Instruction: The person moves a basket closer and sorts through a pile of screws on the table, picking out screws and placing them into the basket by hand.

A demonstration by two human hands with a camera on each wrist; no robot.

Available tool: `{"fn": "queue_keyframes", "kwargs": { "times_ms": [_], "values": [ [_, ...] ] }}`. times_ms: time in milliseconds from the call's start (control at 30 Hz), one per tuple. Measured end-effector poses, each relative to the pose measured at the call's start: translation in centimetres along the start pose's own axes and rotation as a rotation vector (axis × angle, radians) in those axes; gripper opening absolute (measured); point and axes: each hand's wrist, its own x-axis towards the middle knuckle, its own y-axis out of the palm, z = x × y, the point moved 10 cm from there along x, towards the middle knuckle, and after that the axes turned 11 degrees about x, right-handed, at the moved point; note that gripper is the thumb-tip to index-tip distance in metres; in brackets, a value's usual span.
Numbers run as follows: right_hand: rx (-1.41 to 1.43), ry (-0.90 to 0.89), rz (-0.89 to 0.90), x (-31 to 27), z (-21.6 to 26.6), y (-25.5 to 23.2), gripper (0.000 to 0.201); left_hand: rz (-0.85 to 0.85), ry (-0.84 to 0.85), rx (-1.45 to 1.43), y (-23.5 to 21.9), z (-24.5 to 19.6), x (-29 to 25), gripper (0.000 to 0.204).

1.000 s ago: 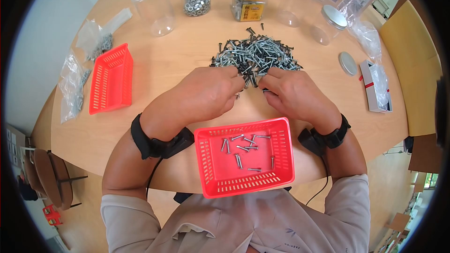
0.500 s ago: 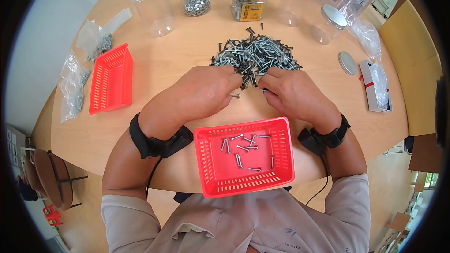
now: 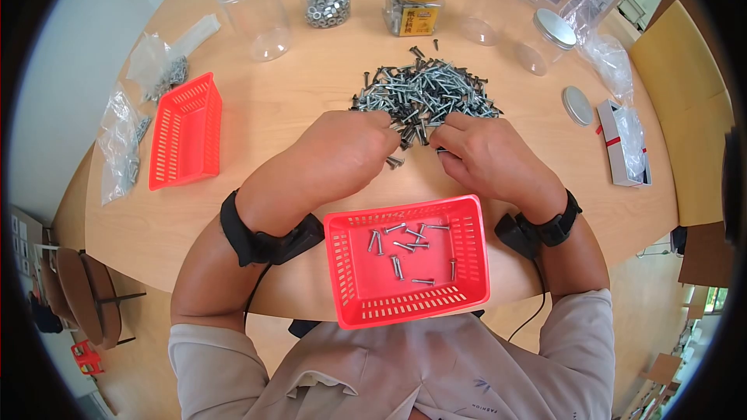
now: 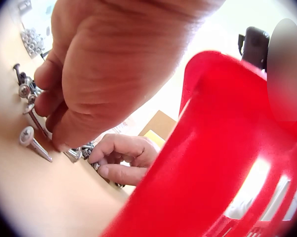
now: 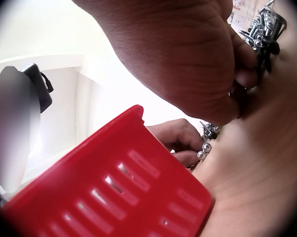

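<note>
A heap of silver and black screws lies on the table in the head view. My left hand is at its near left edge, fingers curled. Two silver screws stick out beneath that hand; their round heads show at its fingertips in the right wrist view. My right hand is at the heap's near right edge. In the left wrist view its thumb and forefinger pinch a small screw, mostly hidden. A red basket with several silver screws inside stands between my forearms.
A second red basket stands at the left, near plastic bags of hardware. Along the back are clear jars, a jar of nuts and a gold-lidded jar. A loose lid and a white box lie right.
Under my left hand two silver screws now show, where one stuck out half a second ago. That hand has shifted slightly; the right hand and the basket have hardly moved.
</note>
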Motion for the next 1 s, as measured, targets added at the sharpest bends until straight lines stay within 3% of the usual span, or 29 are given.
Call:
{"fn": "queue_keyframes", "kwargs": {
  "times_ms": [233,367,467,533,667,733,1000],
  "values": [
    [0.008,-0.054,-0.079,0.0,0.3,-0.4,0.009,-0.03,0.013,0.01,-0.8,0.1,-0.1,0.016],
    [-0.01,-0.017,-0.009,0.0,0.0,0.0,0.017,-0.046,0.099,-0.068,-0.8,-0.7,0.0,0.021],
    [-0.032,0.005,0.009,0.0,-0.1,0.2,0.017,0.011,0.072,-0.047,-0.3,-0.7,0.1,0.02],
    [-0.024,-0.056,-0.065,-0.1,0.5,-0.3,0.005,0.005,0.073,-0.061,-0.2,-0.7,0.1,0.017],
    [-0.033,-0.05,-0.068,0.0,0.3,-0.2,0.006,0.024,0.072,-0.061,-0.2,-0.9,-0.1,0.011],
    [-0.011,-0.017,-0.019,0.0,-0.1,0.2,0.017,0.014,0.084,-0.072,-0.5,-0.9,-0.1,0.011],
    [-0.007,-0.059,-0.077,0.0,0.3,-0.3,0.009,-0.018,0.048,-0.049,-1.4,0.1,-0.4,0.012]
  ]
}}
